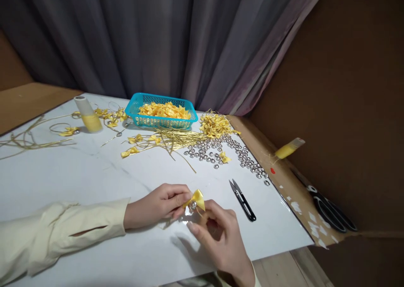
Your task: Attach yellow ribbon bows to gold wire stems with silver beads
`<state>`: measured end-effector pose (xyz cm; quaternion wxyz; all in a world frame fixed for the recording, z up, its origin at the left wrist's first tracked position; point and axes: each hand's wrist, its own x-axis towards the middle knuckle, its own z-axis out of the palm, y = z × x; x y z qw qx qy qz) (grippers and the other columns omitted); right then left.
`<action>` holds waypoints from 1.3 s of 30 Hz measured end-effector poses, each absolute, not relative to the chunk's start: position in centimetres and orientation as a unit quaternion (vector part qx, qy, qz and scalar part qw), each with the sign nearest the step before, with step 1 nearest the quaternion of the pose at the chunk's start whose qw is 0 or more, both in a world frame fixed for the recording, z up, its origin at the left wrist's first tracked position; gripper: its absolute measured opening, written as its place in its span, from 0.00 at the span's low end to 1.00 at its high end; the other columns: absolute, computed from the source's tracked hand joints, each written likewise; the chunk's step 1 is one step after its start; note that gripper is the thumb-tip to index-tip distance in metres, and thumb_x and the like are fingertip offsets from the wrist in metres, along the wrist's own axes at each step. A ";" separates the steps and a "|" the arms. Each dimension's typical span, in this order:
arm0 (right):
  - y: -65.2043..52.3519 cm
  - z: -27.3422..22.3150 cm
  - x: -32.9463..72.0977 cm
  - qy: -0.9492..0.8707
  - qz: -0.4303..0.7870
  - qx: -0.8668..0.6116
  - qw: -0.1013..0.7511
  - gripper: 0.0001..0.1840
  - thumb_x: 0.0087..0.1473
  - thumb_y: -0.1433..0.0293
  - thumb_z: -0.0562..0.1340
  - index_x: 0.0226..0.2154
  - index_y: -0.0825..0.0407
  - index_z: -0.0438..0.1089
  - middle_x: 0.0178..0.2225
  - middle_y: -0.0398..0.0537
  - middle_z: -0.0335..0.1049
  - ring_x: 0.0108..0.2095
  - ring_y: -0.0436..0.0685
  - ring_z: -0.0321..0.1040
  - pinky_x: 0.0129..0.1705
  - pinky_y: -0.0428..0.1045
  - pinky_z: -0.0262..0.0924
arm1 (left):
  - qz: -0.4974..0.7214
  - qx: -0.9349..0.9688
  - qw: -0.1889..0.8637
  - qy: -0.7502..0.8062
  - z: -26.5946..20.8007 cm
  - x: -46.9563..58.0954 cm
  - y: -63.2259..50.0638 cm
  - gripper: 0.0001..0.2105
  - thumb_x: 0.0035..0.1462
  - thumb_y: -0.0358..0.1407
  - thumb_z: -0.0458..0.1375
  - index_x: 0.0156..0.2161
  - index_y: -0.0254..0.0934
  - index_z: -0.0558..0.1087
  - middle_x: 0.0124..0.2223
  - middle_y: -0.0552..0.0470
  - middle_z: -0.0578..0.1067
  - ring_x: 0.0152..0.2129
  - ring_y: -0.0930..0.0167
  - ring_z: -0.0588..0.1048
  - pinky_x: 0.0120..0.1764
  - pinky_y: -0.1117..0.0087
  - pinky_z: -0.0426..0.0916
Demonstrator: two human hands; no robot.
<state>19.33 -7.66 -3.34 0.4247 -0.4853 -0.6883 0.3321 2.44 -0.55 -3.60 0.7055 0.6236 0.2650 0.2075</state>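
My left hand [166,205] pinches a yellow satin ribbon bow [198,196] between thumb and fingers, above the front of the table. A shiny silver bead [192,205] sits at the middle of the bow. From the bead, a thin gold cord [200,213] runs down toward my right hand [222,232]. That hand is curved at the bow's right edge, its thumb apart from its forefinger. Whether the cord is caught between its other fingers is hidden. Black-handled thread snips [243,200] lie to the right of both hands, blades pointing away.
Behind stands a blue basket [148,120] of yellow bows. Gold cords [179,139], silver beads [249,158] and a pile of finished bows [216,125] lie near it. A thread spool [90,114] stands left. On the cardboard at right are another spool [288,149] and scissors [331,211].
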 end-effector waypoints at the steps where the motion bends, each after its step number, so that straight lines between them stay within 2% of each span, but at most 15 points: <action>1: -7.6 -3.5 19.2 -0.689 0.333 -0.488 0.421 0.12 0.52 0.67 0.61 0.23 0.52 0.57 0.17 0.34 0.46 0.18 0.44 0.45 0.19 0.43 0.42 | 0.200 0.624 0.707 0.265 -3.6 2.4 -0.5 0.20 0.58 0.52 0.50 0.29 0.34 0.65 0.17 0.61 0.59 0.14 0.79 0.53 0.19 0.76 0.48; 3: -7.5 -3.7 19.0 -0.692 0.320 -0.496 0.415 0.17 0.54 0.67 0.59 0.21 0.51 0.51 0.17 0.34 0.46 0.18 0.44 0.44 0.19 0.42 0.42 | 0.182 0.626 0.711 0.263 -3.7 2.5 -0.6 0.20 0.58 0.51 0.50 0.29 0.34 0.66 0.18 0.60 0.62 0.13 0.79 0.55 0.19 0.76 0.50; 5: -7.4 -4.0 18.9 -0.702 0.292 -0.504 0.410 0.18 0.56 0.68 0.57 0.21 0.50 0.49 0.17 0.35 0.46 0.18 0.44 0.44 0.19 0.43 0.42 | 0.177 0.629 0.707 0.271 -3.6 2.6 -0.7 0.18 0.58 0.50 0.50 0.32 0.34 0.67 0.20 0.58 0.65 0.13 0.79 0.57 0.18 0.77 0.53; 10: -7.1 -4.7 18.8 -0.747 0.176 -0.501 0.400 0.16 0.57 0.72 0.56 0.21 0.51 0.50 0.18 0.37 0.50 0.19 0.46 0.49 0.22 0.43 0.45 | 0.202 0.625 0.672 0.341 -3.5 2.8 -0.7 0.15 0.58 0.46 0.51 0.42 0.35 0.66 0.19 0.59 0.67 0.11 0.78 0.60 0.15 0.79 0.52; 13: -7.0 -5.0 18.6 -0.767 0.116 -0.490 0.396 0.13 0.57 0.73 0.57 0.23 0.51 0.54 0.19 0.39 0.55 0.21 0.49 0.53 0.25 0.44 0.48 | 0.224 0.622 0.656 0.362 -3.6 2.9 -0.6 0.16 0.58 0.45 0.52 0.44 0.35 0.68 0.23 0.57 0.70 0.13 0.78 0.62 0.17 0.78 0.57; 17: -6.8 -5.2 18.6 -0.779 0.087 -0.490 0.382 0.10 0.57 0.74 0.56 0.26 0.51 0.56 0.21 0.41 0.59 0.24 0.51 0.56 0.28 0.46 0.51 | 0.240 0.602 0.692 0.317 -3.6 2.8 -0.4 0.18 0.59 0.46 0.50 0.41 0.32 0.73 0.31 0.50 0.73 0.24 0.74 0.70 0.29 0.73 0.67; 19: -6.8 -5.3 18.7 -0.778 0.078 -0.497 0.375 0.09 0.57 0.75 0.56 0.26 0.51 0.57 0.22 0.42 0.61 0.24 0.51 0.56 0.29 0.46 0.51 | 0.236 0.580 0.724 0.289 -3.5 2.8 -0.4 0.19 0.59 0.46 0.50 0.40 0.31 0.74 0.35 0.48 0.74 0.29 0.71 0.71 0.35 0.71 0.68; 22: -6.7 -5.3 18.8 -0.775 0.067 -0.504 0.375 0.08 0.56 0.75 0.56 0.27 0.51 0.58 0.22 0.42 0.62 0.25 0.52 0.56 0.29 0.46 0.51 | 0.225 0.574 0.738 0.273 -3.5 2.8 -0.4 0.16 0.57 0.43 0.55 0.41 0.32 0.75 0.38 0.47 0.75 0.33 0.70 0.72 0.38 0.70 0.68; 26: -6.8 -5.2 18.8 -0.769 0.078 -0.507 0.383 0.08 0.56 0.75 0.56 0.27 0.52 0.59 0.22 0.42 0.62 0.25 0.52 0.57 0.28 0.46 0.52 | 0.223 0.584 0.727 0.285 -3.5 2.9 -0.3 0.15 0.56 0.42 0.56 0.39 0.31 0.75 0.34 0.48 0.76 0.30 0.70 0.72 0.36 0.71 0.68; 31: -6.9 -5.1 18.8 -0.749 0.080 -0.518 0.406 0.03 0.55 0.73 0.58 0.30 0.52 0.63 0.19 0.39 0.57 0.22 0.50 0.55 0.25 0.45 0.51 | 0.240 0.547 0.732 0.327 -3.6 3.0 -0.1 0.16 0.55 0.44 0.56 0.34 0.30 0.74 0.31 0.47 0.76 0.24 0.71 0.74 0.30 0.71 0.70; 33: -6.9 -5.1 18.9 -0.740 0.083 -0.523 0.415 0.01 0.56 0.72 0.58 0.33 0.53 0.65 0.18 0.37 0.55 0.20 0.49 0.55 0.24 0.44 0.51 | 0.265 0.522 0.736 0.340 -3.7 3.0 0.0 0.15 0.55 0.44 0.57 0.34 0.30 0.73 0.32 0.47 0.76 0.26 0.70 0.75 0.28 0.72 0.70; 36: -6.9 -5.2 19.0 -0.728 0.097 -0.543 0.407 0.05 0.56 0.72 0.58 0.37 0.53 0.64 0.17 0.37 0.54 0.20 0.49 0.56 0.22 0.43 0.50 | 0.314 0.496 0.730 0.350 -3.7 3.0 0.2 0.15 0.54 0.44 0.58 0.34 0.31 0.73 0.36 0.45 0.76 0.34 0.66 0.76 0.28 0.73 0.70; 39: -6.9 -5.2 19.1 -0.722 0.106 -0.557 0.396 0.05 0.57 0.71 0.56 0.37 0.53 0.65 0.18 0.38 0.58 0.21 0.50 0.58 0.22 0.44 0.51 | 0.342 0.463 0.731 0.366 -3.6 3.0 0.4 0.14 0.52 0.43 0.60 0.34 0.31 0.73 0.38 0.45 0.76 0.37 0.65 0.75 0.32 0.72 0.71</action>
